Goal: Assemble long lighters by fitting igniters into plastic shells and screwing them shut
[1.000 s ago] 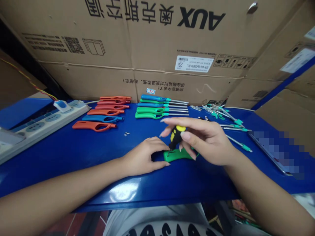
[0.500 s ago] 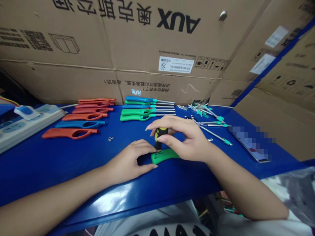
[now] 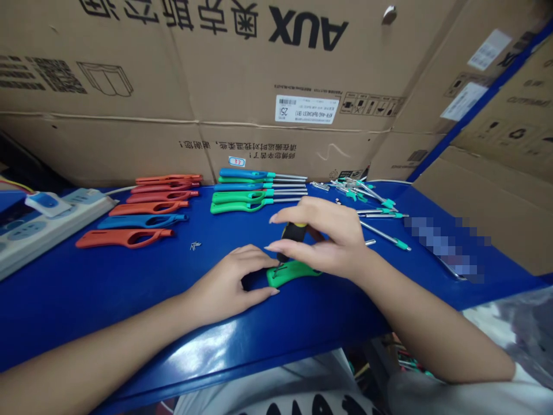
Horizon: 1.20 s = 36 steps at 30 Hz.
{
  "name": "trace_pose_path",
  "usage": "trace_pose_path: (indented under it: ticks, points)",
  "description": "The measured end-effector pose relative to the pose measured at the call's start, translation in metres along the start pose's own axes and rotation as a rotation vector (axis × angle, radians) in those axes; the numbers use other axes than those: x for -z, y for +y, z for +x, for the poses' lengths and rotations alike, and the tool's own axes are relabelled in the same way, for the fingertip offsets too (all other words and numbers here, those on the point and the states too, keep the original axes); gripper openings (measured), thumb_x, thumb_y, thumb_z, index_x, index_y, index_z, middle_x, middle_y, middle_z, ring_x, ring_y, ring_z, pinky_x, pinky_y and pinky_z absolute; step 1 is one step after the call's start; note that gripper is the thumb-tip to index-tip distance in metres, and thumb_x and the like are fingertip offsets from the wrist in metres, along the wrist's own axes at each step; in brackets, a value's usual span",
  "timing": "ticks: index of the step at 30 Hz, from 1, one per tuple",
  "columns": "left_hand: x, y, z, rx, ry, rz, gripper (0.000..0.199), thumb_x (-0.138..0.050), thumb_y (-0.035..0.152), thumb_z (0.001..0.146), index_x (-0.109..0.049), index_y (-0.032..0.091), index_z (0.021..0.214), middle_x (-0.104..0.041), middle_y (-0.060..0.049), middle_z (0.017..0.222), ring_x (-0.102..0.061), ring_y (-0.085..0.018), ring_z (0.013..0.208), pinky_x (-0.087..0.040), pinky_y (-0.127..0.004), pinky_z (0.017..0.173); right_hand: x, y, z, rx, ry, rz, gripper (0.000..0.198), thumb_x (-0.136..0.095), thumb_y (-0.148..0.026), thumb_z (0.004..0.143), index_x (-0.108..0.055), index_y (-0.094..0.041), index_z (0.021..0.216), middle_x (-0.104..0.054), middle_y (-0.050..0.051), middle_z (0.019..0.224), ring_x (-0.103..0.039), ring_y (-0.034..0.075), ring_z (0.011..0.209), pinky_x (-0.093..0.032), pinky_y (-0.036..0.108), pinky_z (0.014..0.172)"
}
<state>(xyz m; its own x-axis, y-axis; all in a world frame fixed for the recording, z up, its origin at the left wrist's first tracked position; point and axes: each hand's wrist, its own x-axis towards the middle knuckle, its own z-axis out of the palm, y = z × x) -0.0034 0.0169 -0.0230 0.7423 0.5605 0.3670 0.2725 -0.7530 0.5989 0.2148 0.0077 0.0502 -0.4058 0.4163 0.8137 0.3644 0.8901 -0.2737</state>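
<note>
My right hand [image 3: 332, 233] grips a short screwdriver [image 3: 294, 233] with a black and yellow handle. The tool leans, its shaft pointing down at the slot near the left end of a green lighter handle [image 3: 294, 273]. That handle lies flat on the blue table, its right part hidden under my right hand. Thumb and fingers of my left hand [image 3: 235, 279] pinch around its left end. Small metal pins or screws [image 3: 196, 246] lie loose just beyond my left hand.
Orange and blue lighter handles [image 3: 125, 237] are lined up at the left beside a power strip [image 3: 47, 227]. Green and blue lighters with metal tubes [image 3: 242, 197] sit behind my hands. Metal tubes with green ends [image 3: 358, 190] and a phone [image 3: 449, 262] are at right; cardboard [image 3: 216, 104] stands behind.
My right hand has shifted slightly, and the screwdriver now leans more to the right. The left hand still holds the green handle's end. The camera view has moved a little.
</note>
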Motion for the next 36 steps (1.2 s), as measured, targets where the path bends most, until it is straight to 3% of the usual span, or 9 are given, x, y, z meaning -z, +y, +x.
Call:
trace_pose_path:
  ticks: [5, 7, 10, 13, 16, 20, 23, 28, 36]
  points:
    - [0.001, 0.003, 0.001, 0.028, -0.018, 0.004, 0.033, -0.075, 0.028, 0.088, -0.070, 0.022, 0.120, -0.075, -0.006, 0.114, -0.067, -0.024, 0.110, -0.053, -0.041, 0.098, 0.000, -0.003, -0.001, -0.171, -0.189, 0.281, 0.037, -0.039, -0.022, 0.108, -0.056, -0.016, 0.140, -0.073, 0.008, 0.118, -0.068, 0.010, 0.084, -0.057, 0.025, 0.078]
    - [0.001, 0.003, 0.001, 0.016, -0.014, 0.013, 0.031, -0.076, 0.027, 0.088, -0.070, 0.022, 0.119, -0.075, -0.005, 0.113, -0.067, -0.024, 0.108, -0.053, -0.040, 0.098, 0.000, -0.003, -0.001, -0.175, -0.175, 0.314, 0.031, -0.049, -0.026, 0.105, -0.063, -0.016, 0.131, -0.074, 0.005, 0.107, -0.066, 0.009, 0.076, -0.056, 0.021, 0.069]
    - [0.001, 0.003, 0.001, -0.008, 0.003, 0.026, 0.030, -0.077, 0.027, 0.087, -0.070, 0.021, 0.115, -0.076, -0.004, 0.109, -0.069, -0.022, 0.100, -0.054, -0.038, 0.092, 0.000, -0.003, -0.001, -0.021, -0.038, 0.062, 0.021, -0.072, -0.032, 0.092, -0.073, -0.015, 0.105, -0.073, 0.002, 0.087, -0.064, 0.010, 0.071, -0.054, 0.021, 0.067]
    - [0.001, 0.003, 0.002, -0.020, 0.007, 0.020, 0.027, -0.077, 0.027, 0.087, -0.070, 0.021, 0.112, -0.076, -0.004, 0.105, -0.069, -0.022, 0.098, -0.055, -0.038, 0.091, 0.003, -0.006, 0.000, 0.067, -0.051, -0.094, 0.024, -0.067, -0.034, 0.096, -0.073, -0.015, 0.109, -0.075, 0.004, 0.091, -0.068, 0.013, 0.080, -0.056, 0.025, 0.075]
    - [0.001, 0.004, 0.002, 0.005, -0.007, 0.004, 0.027, -0.076, 0.028, 0.088, -0.071, 0.021, 0.114, -0.075, -0.005, 0.111, -0.068, -0.024, 0.106, -0.053, -0.040, 0.097, 0.006, -0.010, 0.003, -0.057, -0.168, 0.111, 0.032, -0.045, -0.020, 0.105, -0.065, -0.016, 0.128, -0.075, 0.007, 0.116, -0.069, 0.015, 0.106, -0.056, 0.029, 0.092]
    - [0.000, 0.007, 0.001, 0.035, 0.018, 0.011, 0.026, -0.077, 0.025, 0.086, -0.071, 0.019, 0.111, -0.076, -0.005, 0.110, -0.069, -0.024, 0.106, -0.054, -0.039, 0.097, 0.005, -0.012, 0.005, -0.104, -0.152, 0.247, 0.021, -0.057, -0.017, 0.099, -0.070, -0.016, 0.116, -0.077, 0.005, 0.104, -0.070, 0.012, 0.093, -0.057, 0.025, 0.084]
    - [-0.002, 0.010, 0.000, 0.049, 0.018, 0.035, 0.021, -0.076, 0.022, 0.086, -0.071, 0.019, 0.106, -0.077, -0.004, 0.105, -0.070, -0.023, 0.099, -0.055, -0.038, 0.091, 0.002, -0.015, 0.004, -0.037, -0.108, 0.119, 0.015, -0.062, -0.020, 0.098, -0.072, -0.016, 0.108, -0.076, 0.004, 0.100, -0.070, 0.012, 0.089, -0.056, 0.024, 0.080]
    - [-0.006, 0.015, 0.001, 0.051, 0.030, 0.027, 0.020, -0.072, 0.019, 0.086, -0.070, 0.020, 0.106, -0.075, -0.003, 0.098, -0.071, -0.023, 0.097, -0.055, -0.040, 0.093, -0.004, -0.030, 0.001, 0.041, -0.112, -0.337, 0.027, -0.053, -0.033, 0.104, -0.071, -0.016, 0.112, -0.075, 0.004, 0.092, -0.068, 0.012, 0.075, -0.049, 0.026, 0.066]
    - [-0.008, 0.024, 0.002, 0.093, 0.067, -0.025, 0.009, -0.068, 0.013, 0.085, -0.068, 0.019, 0.091, -0.074, -0.003, 0.090, -0.069, -0.025, 0.106, -0.054, -0.041, 0.098, -0.011, -0.050, -0.001, -0.034, -0.045, -0.684, 0.027, -0.053, -0.032, 0.104, -0.073, -0.016, 0.111, -0.071, 0.001, 0.079, -0.061, 0.013, 0.061, -0.039, 0.031, 0.058]
